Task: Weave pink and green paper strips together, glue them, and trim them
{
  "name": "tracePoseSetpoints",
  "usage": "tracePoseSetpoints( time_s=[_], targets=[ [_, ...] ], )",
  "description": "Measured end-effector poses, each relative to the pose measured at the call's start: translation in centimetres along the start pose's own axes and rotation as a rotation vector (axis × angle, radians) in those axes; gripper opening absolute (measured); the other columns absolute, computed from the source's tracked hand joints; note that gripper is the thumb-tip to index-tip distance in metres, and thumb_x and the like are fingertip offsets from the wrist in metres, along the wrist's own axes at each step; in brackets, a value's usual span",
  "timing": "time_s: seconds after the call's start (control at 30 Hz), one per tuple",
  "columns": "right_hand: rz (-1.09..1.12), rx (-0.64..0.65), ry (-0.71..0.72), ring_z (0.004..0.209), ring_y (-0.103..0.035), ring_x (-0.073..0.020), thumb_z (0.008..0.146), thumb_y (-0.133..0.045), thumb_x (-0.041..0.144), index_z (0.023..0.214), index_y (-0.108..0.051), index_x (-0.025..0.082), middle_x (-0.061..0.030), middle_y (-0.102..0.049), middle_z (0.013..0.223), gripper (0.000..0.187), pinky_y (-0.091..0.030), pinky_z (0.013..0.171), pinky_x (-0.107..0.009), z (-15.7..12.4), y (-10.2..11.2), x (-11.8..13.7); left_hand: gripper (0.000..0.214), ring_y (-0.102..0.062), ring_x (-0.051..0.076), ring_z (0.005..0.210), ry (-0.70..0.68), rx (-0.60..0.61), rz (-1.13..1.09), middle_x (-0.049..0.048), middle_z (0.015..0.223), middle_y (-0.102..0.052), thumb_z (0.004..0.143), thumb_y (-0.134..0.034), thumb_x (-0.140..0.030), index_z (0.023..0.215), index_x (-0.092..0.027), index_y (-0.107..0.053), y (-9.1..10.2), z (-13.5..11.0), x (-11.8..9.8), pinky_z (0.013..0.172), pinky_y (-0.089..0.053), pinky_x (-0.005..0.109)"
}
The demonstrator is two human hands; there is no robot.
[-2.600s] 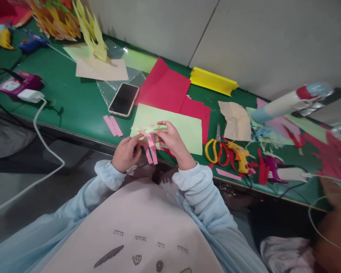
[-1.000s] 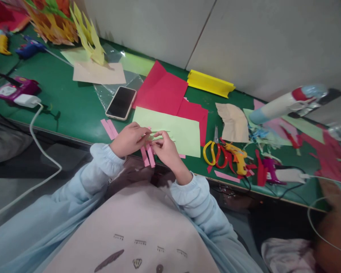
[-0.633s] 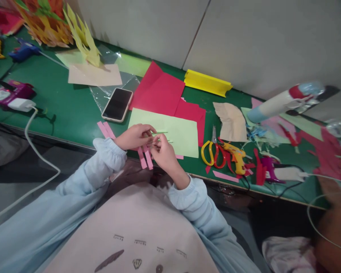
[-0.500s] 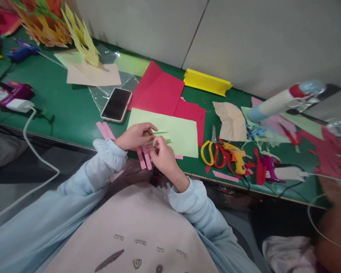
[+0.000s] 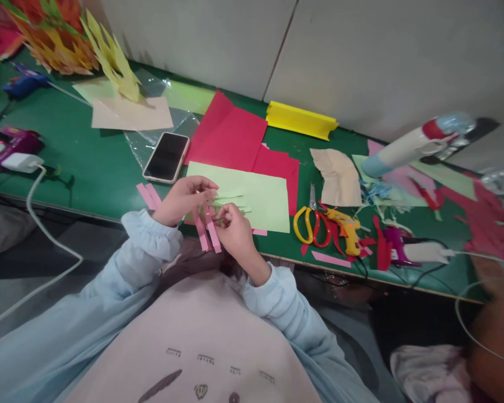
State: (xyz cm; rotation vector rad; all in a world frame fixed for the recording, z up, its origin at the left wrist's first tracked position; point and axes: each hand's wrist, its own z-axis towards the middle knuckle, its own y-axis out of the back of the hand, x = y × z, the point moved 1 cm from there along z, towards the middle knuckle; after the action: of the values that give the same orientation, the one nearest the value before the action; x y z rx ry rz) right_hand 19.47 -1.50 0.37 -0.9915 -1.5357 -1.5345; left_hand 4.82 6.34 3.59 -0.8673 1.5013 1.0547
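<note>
My left hand (image 5: 180, 198) and my right hand (image 5: 233, 232) meet at the near edge of the green table (image 5: 88, 162), over a light green sheet (image 5: 262, 196). Both pinch a small piece woven from pink paper strips (image 5: 205, 229) and thin light green strips (image 5: 231, 198). The pink strips hang down toward me; the green ones stick out to the right. Two loose pink strips (image 5: 147, 195) lie just left of my left hand.
A phone (image 5: 166, 157) lies beyond my hands, beside red paper sheets (image 5: 231, 134). Yellow-handled scissors (image 5: 308, 221) and an orange glue gun (image 5: 346, 229) lie to the right among paper scraps. A white cable (image 5: 37, 224) hangs off the left edge. Another person's hand (image 5: 493, 336) shows at the lower right.
My hands came lower onto the green sheet and closer together, still working the woven strips. The view has drifted, so the table things sit further left.
</note>
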Motion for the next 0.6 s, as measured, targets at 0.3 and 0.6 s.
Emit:
tracePoseSetpoints(
  time_s=[0.3, 0.6],
  targets=[
    [-0.515, -0.06, 0.067, 0.08, -0.063, -0.024, 0.091, -0.049, 0.03, 0.098, -0.045, 0.021, -0.0078, -0.066, 0.091, 0.012, -0.041, 0.064, -0.031, 0.6, -0.9, 0.7, 0.026, -0.06, 0.014, 0.07, -0.066, -0.054, -0.026, 0.0025, 0.082, -0.064, 0.075, -0.073, -0.038, 0.089, -0.016, -0.067, 0.2, -0.7, 0.3, 0.065, -0.046, 0.026],
    [-0.661, -0.086, 0.047, 0.082, -0.063, -0.0266, 0.098, -0.04, 0.026, 0.098, -0.045, 0.019, -0.0135, -0.066, 0.089, 0.009, -0.043, 0.067, -0.033, 0.7, -1.9, 1.3, 0.026, -0.058, 0.013, 0.07, -0.078, -0.069, 0.011, 0.0021, 0.079, -0.065, 0.076, -0.073, -0.037, 0.089, -0.016, -0.068, 0.4, -0.9, 0.2, 0.066, -0.043, 0.027]
  ],
)
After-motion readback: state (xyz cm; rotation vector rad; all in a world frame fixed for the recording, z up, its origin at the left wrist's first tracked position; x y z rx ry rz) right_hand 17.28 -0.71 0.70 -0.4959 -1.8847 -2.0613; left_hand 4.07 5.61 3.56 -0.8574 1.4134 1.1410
